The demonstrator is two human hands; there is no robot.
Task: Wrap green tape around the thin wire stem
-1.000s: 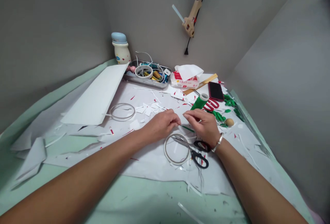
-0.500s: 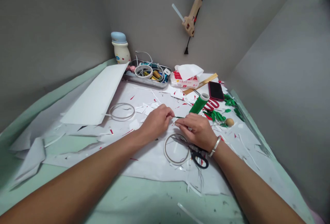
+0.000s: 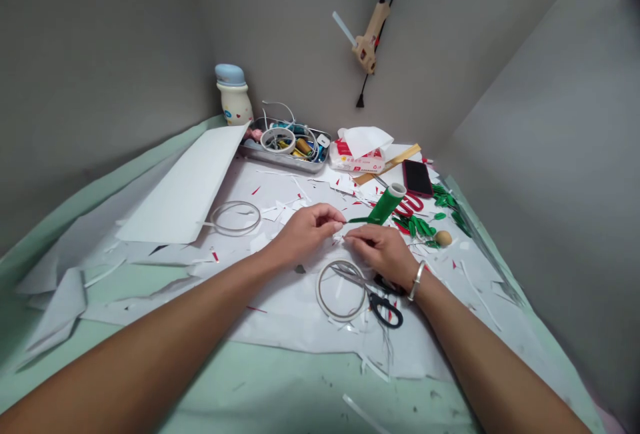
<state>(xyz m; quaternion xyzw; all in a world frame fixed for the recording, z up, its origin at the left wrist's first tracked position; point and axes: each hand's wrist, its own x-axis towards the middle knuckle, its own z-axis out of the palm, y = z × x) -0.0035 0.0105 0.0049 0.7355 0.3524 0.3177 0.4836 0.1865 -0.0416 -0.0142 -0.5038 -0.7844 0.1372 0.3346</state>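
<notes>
The left hand (image 3: 307, 231) pinches a thin green strip (image 3: 359, 220) by the green tape roll (image 3: 386, 205), and the right hand (image 3: 380, 254) pinches narrow on something too small to see.

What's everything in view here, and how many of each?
glue gun: 1, beige, hanging on the wall
jar: 1, cream with blue lid, back corner
metal tray: 1, silver, at the back, full of small bits
tissue pack: 1, white and red, at the back
phone: 1, black, back right
ruler: 1, wooden, beside the phone
tape roll: 1, green, centre right
tape rings: 2, clear, on the paper
scissors: 1, black handles, by the right hand
paper leaves: several, green, right side
wooden ball: 1, tan, right side
white sheet: 1, white, left side
green strip: 1, green, at the left hand
left hand: 1, centre
right hand: 1, centre, silver bangle on the wrist
</notes>
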